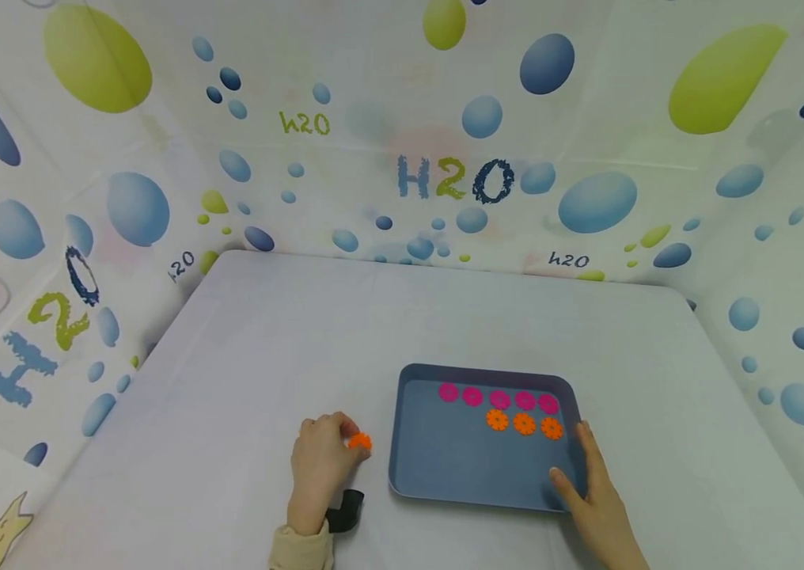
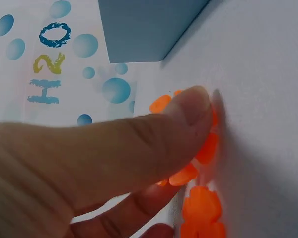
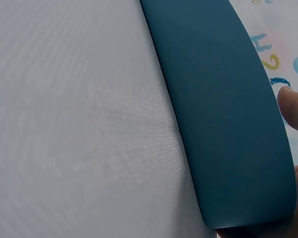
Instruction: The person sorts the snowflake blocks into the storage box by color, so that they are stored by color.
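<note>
My left hand (image 1: 322,459) is just left of the tray, pinching an orange flower-shaped disc (image 1: 360,441) between thumb and fingers. In the left wrist view the thumb covers much of that disc (image 2: 207,148), and a second orange piece (image 2: 203,213) shows below it. The blue-grey tray (image 1: 445,475) holds a row of several pink discs (image 1: 499,400) along its far side. Three orange discs (image 1: 525,424) lie in a row in front of them, toward the right. At the tray's right side rests my right hand (image 1: 601,503), its thumb over the rim and its fingers extended along the outside.
A white cloth (image 1: 288,324) covers the table under the tray. Printed curtains (image 1: 359,182) with blue and green spots stand behind it and on both sides. A black strap piece (image 1: 346,511) sits at the left wrist.
</note>
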Demonstrator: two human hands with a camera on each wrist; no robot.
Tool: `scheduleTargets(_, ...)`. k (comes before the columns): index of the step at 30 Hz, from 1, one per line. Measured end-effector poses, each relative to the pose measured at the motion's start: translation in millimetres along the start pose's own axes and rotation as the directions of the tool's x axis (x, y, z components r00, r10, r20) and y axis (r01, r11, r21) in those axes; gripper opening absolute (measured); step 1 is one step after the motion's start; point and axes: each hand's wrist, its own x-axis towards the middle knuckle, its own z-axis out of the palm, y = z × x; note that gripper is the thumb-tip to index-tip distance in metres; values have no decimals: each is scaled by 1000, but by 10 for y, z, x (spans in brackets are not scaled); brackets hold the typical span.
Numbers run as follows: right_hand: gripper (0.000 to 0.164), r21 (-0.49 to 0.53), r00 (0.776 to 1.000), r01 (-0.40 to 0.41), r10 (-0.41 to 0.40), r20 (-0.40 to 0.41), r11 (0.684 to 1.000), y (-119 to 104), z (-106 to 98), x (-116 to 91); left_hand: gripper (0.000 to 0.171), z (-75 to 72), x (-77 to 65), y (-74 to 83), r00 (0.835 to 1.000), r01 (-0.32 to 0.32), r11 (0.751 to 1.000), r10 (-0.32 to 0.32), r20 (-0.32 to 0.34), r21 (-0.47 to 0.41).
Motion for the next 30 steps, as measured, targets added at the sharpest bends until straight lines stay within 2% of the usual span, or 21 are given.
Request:
scheduleTargets(4, 83, 5, 1000, -4, 4, 5, 1000, 2, -3, 4, 25, -7, 10, 21, 999, 10, 998, -8, 34, -64)
scheduleTargets(10, 82, -5, 1000, 5, -5, -7, 1000, -9, 0, 4, 17, -36, 11, 34, 996, 18, 994, -9, 90, -103)
scheduleTargets(14, 82, -13, 1000, 4, -4, -5, 1000, -12, 2, 4, 8, -77, 38, 56, 997, 8, 989, 4, 77, -151)
scheduleTargets(18, 83, -10, 1000, 1, -1, -7, 1000, -7, -5, 4, 9, -106, 106, 103, 997, -22, 974, 37, 66, -224)
scheduleTargets(23, 83, -5, 1000, -5, 5, -3, 1000, -11, -12, 8, 14, -77, 232, 218, 996, -51, 956, 71, 57, -288)
scheduleTargets(27, 83, -7, 1000, -17, 17, -3, 1000, -16, -6, 7, 17, -51, 325, 349, 995, -50, 933, 78, 67, -356)
scheduleTargets(30, 82, -8, 1000, -18, 18, -7, 1000, -21, -3, 3, 18, -46, 384, 461, 992, -76, 917, 109, 63, -392)
